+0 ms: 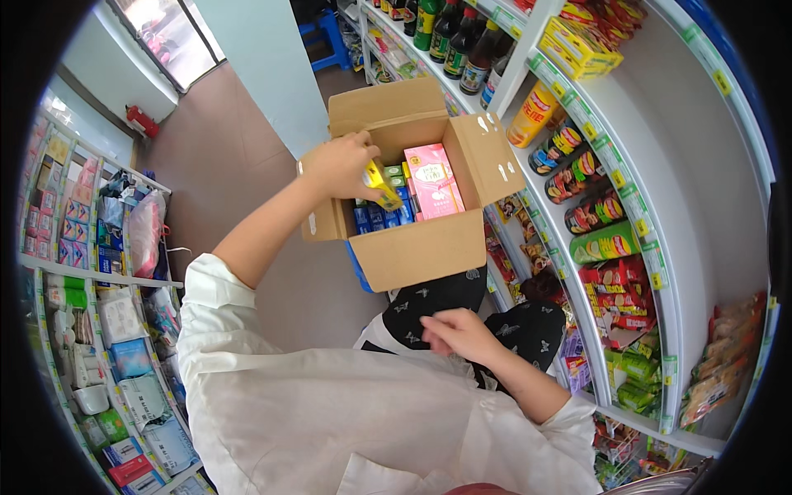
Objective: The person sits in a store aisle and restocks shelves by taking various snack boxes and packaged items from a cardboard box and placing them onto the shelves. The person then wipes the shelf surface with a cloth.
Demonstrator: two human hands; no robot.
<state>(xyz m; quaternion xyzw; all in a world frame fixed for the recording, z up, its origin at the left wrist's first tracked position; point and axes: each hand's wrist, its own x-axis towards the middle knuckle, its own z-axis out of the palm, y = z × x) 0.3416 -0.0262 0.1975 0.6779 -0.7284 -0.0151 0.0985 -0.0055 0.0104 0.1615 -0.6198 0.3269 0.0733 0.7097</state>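
My left hand (341, 162) grips a small yellow carton (382, 184) over the left side of an open cardboard box (427, 253). Inside that box lie several blue cartons (388, 218), green ones (394, 175) beside them, and a larger pink carton (435, 180) on the right. The box's flaps are folded outward, and part of its contents is hidden behind my left hand and the yellow carton. My right hand (456, 334) hangs above my lap with its fingers curled, and nothing shows in it. Black patterned trousers (427, 303) cover my knees just below the box.
Close on the right, curved-looking white shelves (625, 148) carry chip canisters (575, 176), snack packets and bottles (461, 46). Another stocked shelf (99, 278) stands at left. A blue stool (325, 40) is beyond the pale pillar (260, 55). A fire extinguisher (142, 120) stands by the far wall.
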